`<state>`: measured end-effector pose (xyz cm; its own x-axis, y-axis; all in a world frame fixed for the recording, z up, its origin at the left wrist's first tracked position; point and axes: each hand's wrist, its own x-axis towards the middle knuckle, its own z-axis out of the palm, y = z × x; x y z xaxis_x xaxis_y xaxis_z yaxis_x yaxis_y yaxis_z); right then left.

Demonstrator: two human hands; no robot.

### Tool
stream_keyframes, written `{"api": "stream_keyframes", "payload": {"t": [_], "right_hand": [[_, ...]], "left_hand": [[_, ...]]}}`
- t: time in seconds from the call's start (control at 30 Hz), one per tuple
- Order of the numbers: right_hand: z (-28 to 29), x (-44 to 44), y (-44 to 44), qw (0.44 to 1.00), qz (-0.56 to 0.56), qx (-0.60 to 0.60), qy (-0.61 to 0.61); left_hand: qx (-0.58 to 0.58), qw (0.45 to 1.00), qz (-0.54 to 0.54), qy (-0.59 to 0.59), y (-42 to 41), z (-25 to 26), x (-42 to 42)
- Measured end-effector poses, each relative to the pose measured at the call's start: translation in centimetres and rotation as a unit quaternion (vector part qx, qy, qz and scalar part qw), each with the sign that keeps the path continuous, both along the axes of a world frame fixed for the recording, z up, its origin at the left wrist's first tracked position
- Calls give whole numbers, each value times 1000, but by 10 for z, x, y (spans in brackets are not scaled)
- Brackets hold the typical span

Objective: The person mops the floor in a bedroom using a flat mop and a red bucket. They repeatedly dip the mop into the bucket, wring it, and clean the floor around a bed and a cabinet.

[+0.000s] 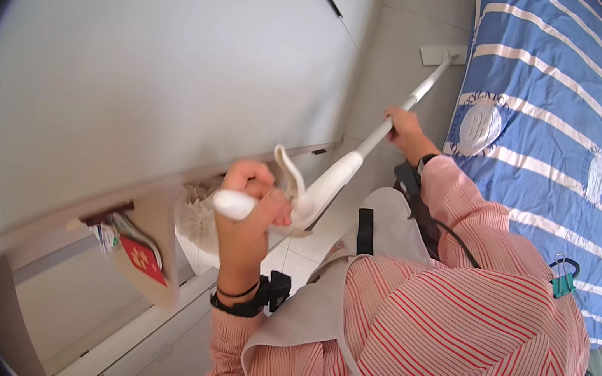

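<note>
A white long-handled flat mop [332, 184] runs from the lower middle up to the right. My left hand [254, 201] is closed around its white grip, beside a curved lever-like part. Farther down, my right hand [403, 127] grips the thin pole. At the far end, the flat white mop head [432, 55] lies on the grey tiled floor [392, 78], close against the bed's side; its right end meets the bed cover's edge. Both wrists wear black bands, the left with a small black device.
A bed with a blue and white striped cover [558, 128] stands on the right. A large pale panel [167, 60] fills the left. Below it are a shelf edge, a red item [143, 260], a fluffy beige thing [201, 222] and white drawers [159, 337]. A black cable crosses my right sleeve.
</note>
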<state>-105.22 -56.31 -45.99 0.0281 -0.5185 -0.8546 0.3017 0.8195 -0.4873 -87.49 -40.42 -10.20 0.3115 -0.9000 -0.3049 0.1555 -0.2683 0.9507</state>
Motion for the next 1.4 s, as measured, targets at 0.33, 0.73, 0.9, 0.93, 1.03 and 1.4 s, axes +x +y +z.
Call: {"api": "stream_keyframes", "payload": {"t": [0.33,0.73,0.9,0.93,1.03,1.4], "right_hand": [[91,92,269,974,104,118,-161],[-13,104,207,989,49,22,-139],[-61,107,122,991,110,-9,-73],[-68,106,109,993,109,-13,-51],[-89,91,73,987,157,-36,23],[-68,98,126,984,115,-53,124]], "left_hand": [[-68,979,95,-167,225,94,59],[-99,966,-136,-194,256,-13,84],[-97,930,-216,-281,209,-69,85],[-103,930,-215,-280,201,-80,78],[-101,940,-178,-274,186,-104,50],[4,979,-74,-188,245,-64,55]]}}
